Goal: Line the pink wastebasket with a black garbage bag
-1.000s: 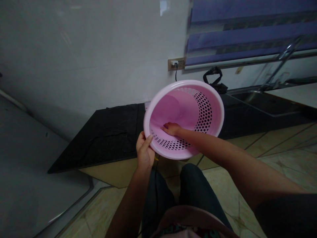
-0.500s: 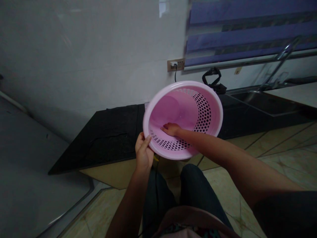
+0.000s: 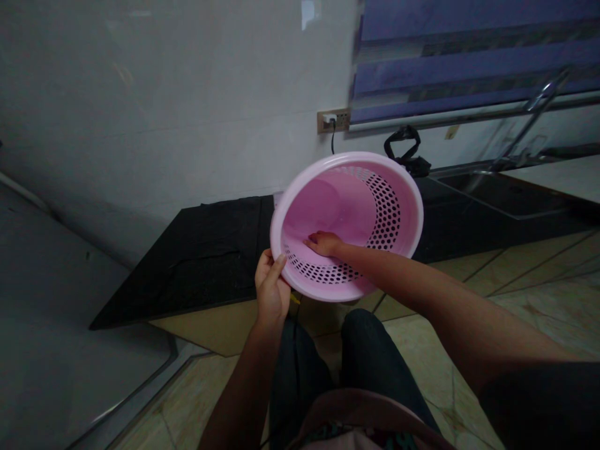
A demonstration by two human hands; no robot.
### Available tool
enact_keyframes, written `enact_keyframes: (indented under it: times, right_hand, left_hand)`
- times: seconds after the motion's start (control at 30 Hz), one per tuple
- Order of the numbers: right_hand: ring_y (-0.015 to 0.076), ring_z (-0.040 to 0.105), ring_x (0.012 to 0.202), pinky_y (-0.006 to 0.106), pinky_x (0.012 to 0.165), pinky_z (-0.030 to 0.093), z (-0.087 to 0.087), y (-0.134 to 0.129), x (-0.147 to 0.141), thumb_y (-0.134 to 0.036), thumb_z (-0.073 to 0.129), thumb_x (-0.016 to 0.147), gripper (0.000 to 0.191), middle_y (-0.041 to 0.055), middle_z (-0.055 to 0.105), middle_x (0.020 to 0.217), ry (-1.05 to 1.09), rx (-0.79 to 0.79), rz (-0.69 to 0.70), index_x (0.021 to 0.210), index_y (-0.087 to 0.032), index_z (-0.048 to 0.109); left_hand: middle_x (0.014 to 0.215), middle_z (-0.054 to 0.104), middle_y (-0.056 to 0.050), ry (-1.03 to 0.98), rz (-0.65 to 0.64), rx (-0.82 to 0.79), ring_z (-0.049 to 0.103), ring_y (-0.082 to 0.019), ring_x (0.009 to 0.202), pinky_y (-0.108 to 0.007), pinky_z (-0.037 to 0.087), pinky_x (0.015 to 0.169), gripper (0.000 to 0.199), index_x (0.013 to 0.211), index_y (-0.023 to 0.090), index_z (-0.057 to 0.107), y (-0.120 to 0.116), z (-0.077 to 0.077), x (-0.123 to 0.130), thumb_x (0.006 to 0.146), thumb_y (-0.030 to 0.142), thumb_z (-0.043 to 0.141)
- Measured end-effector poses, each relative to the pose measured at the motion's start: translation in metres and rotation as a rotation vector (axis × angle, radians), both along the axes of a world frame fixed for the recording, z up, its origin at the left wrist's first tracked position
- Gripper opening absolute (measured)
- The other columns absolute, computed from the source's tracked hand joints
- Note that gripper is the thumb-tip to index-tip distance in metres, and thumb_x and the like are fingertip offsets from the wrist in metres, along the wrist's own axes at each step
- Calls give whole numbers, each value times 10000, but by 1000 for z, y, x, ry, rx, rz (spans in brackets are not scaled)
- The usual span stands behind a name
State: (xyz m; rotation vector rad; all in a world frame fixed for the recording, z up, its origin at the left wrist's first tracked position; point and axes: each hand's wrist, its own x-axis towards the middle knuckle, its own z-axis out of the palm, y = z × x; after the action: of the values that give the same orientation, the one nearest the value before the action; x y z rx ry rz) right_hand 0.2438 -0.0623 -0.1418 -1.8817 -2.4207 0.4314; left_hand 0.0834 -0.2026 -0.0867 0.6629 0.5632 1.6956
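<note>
A pink plastic basket (image 3: 347, 294) with rows of round holes in its wall is tilted so that its mouth faces me, above the counter's front edge. My left hand (image 3: 272, 284) is closed on the left part of its rim, thumb on the inner side and fingers behind. My right hand (image 3: 324, 244) reaches inside over the near rim. It lies against the lower inner wall with fingers pointing left; they look stretched out, though the palm side is hidden. No separate object shows inside the basket.
The black countertop (image 3: 210, 250) runs along the tiled wall. Behind the basket are a black plastic bag (image 3: 415, 165) and a wall socket (image 3: 334, 120) with a plugged-in cord. A sink (image 3: 497, 190) with a tall faucet (image 3: 539, 109) lies to the right. A grey appliance surface fills the left.
Almost nothing differs. The view has shifted very slightly, while both hands and the basket keep the same positions.
</note>
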Motion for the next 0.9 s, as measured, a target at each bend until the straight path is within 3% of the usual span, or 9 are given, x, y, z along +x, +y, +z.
enact_keyframes:
  times: [0.53, 0.9]
  right_hand:
    - [275, 520, 1111, 380, 940, 412, -2, -2, -1, -596, 213, 865, 671, 122, 509, 1261, 16, 19, -3, 1287, -188, 540]
    - [265, 535, 1085, 357, 913, 415, -4, 2, -2, -587, 219, 877, 657, 138, 519, 1242, -5, 22, -5, 1272, -178, 548]
  left_hand:
    - [797, 623, -1, 19, -6, -33, 589, -108, 740, -234, 445, 740, 242, 783, 176, 570, 0, 4, 2, 624, 219, 747]
    - [792, 631, -2, 47, -10, -55, 593, -110, 732, -236, 442, 730, 230, 783, 168, 572, -2, 5, 3, 651, 259, 738]
